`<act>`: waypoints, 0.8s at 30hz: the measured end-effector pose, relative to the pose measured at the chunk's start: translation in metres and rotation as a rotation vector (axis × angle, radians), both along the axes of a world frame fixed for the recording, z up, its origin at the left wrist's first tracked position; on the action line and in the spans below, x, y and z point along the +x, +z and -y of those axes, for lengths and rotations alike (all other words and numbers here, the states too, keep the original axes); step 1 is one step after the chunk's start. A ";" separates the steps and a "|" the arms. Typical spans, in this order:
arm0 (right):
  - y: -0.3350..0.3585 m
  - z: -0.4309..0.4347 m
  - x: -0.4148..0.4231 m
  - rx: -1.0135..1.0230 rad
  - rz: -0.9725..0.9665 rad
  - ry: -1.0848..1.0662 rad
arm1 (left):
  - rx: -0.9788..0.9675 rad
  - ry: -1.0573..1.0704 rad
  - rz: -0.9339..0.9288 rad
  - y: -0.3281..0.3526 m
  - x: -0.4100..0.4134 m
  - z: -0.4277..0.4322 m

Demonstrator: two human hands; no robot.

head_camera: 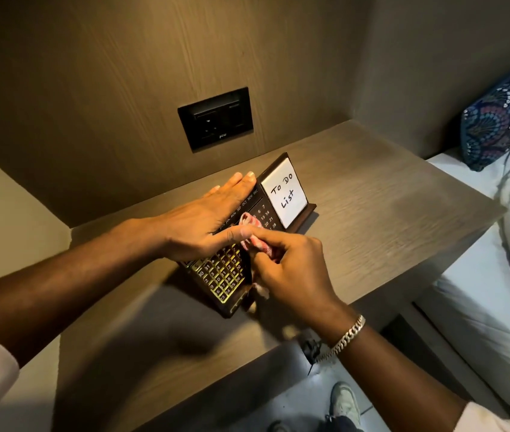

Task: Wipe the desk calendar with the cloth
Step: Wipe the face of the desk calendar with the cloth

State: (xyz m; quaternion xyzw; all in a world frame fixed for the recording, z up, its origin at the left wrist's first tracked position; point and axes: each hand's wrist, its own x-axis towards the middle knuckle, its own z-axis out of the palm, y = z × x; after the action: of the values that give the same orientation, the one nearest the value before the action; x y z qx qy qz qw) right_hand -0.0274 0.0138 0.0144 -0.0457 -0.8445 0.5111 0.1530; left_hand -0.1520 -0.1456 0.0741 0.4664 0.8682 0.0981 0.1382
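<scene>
Two hands work at mid-frame: your right hand (291,269) has its grip pinched shut on the pink-and-white cloth (255,235), pressing it against the face of the desk calendar (227,275). Your left hand (203,216) lies flat and open-fingered over the calendar's top. The calendar stands on the desk (372,219), its "To Do List" note (284,193) just right of centre, below the wall socket (216,118).

A black wall socket (215,119) sits above the wooden shelf (387,213); a patterned pillow (506,116) lies on the bed (481,300).
</scene>
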 end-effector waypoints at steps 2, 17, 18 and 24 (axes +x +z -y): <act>0.003 -0.010 -0.003 -0.038 0.004 -0.007 | -0.010 -0.003 -0.010 0.000 0.000 0.001; 0.009 -0.038 -0.010 0.043 0.138 -0.025 | -0.045 -0.031 -0.088 0.001 0.002 -0.001; 0.011 -0.046 -0.015 0.092 0.159 -0.042 | -0.051 -0.035 -0.100 0.001 0.002 -0.002; 0.005 -0.030 -0.003 0.137 0.164 0.025 | -0.067 -0.046 -0.125 0.002 0.006 -0.005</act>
State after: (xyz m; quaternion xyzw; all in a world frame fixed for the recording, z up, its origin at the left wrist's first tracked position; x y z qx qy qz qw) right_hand -0.0306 0.0441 0.0197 -0.0663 -0.8877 0.4486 0.0797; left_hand -0.1459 -0.1407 0.0765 0.4863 0.8671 0.0363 0.1014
